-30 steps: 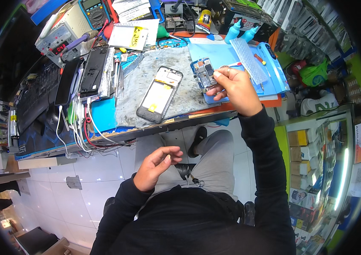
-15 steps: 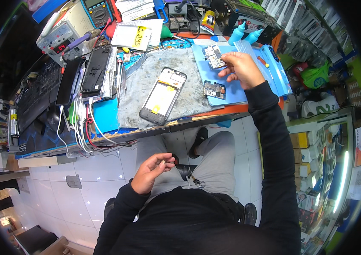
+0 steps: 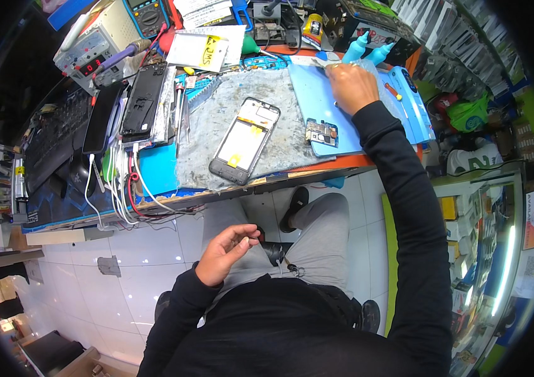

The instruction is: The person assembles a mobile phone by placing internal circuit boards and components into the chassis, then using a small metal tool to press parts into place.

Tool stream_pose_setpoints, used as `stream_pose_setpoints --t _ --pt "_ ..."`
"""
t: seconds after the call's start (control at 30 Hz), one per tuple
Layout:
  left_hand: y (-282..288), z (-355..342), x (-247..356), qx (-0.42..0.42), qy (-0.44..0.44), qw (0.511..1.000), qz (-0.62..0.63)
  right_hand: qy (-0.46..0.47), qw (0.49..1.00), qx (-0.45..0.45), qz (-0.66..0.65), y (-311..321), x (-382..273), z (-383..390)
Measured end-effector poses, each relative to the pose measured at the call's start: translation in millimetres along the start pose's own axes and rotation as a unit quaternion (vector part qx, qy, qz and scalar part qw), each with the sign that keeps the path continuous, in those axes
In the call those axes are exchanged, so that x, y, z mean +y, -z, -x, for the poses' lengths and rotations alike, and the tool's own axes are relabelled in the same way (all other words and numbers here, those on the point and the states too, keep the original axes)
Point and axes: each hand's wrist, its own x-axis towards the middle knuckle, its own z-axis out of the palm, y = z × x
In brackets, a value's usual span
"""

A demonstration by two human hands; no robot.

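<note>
My phone mid-frame (image 3: pixel 245 141) lies in the centre of the picture on the grey work cloth (image 3: pixel 199 147), its long axis slanting from lower left to upper right, the dark solid end toward the lower left. Right of it, on the blue mat (image 3: pixel 309 94), a phone circuit board (image 3: pixel 321 132) lies with its long axis nearly level, dipping slightly toward the right. My right hand (image 3: pixel 353 87) is above and a little right of that board, well apart from it, near the squeeze bottles (image 3: pixel 356 48). Its fingers are bent toward the mat's upper edge; I cannot tell whether they grasp anything. My left hand (image 3: pixel 226 251) is over my lap, below the mid-frame, released, fingers loosely half-curled.
</note>
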Motion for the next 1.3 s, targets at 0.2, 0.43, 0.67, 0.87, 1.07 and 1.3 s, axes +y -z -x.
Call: stream_pose_setpoints --t 0.2,0.43,0.67,0.87,1.07,1.3 --pt "-13.6 0.0 27.0 0.068 -0.088 0.979 -0.170 0.029 0.996 0.014 -0.087 35.5 -16.8 22.6" --pt "-16.3 -58.0 106.6 0.250 -0.354 0.709 -0.557 -0.118 0.917 -0.195 -0.328 96.8 -49.5 84.1" --pt "-29.9 -105.4 123.5 0.248 -0.177 0.668 -0.679 -0.094 0.933 -0.191 -0.289 87.8 -50.3 84.6" --pt "-28.2 -120.3 137.0 0.251 -0.063 0.700 -0.666 -0.173 0.886 -0.234 -0.360 81.6 -50.3 82.8" --pt "-21.3 -124.9 142.2 0.219 -0.096 0.743 -0.625 -0.189 0.885 -0.234 -0.355 80.0 -50.2 86.3" --pt "5.0 -138.5 149.0 0.150 -0.029 0.856 -0.494 -0.201 0.869 -0.207 -0.403 77.0 -50.7 86.6"
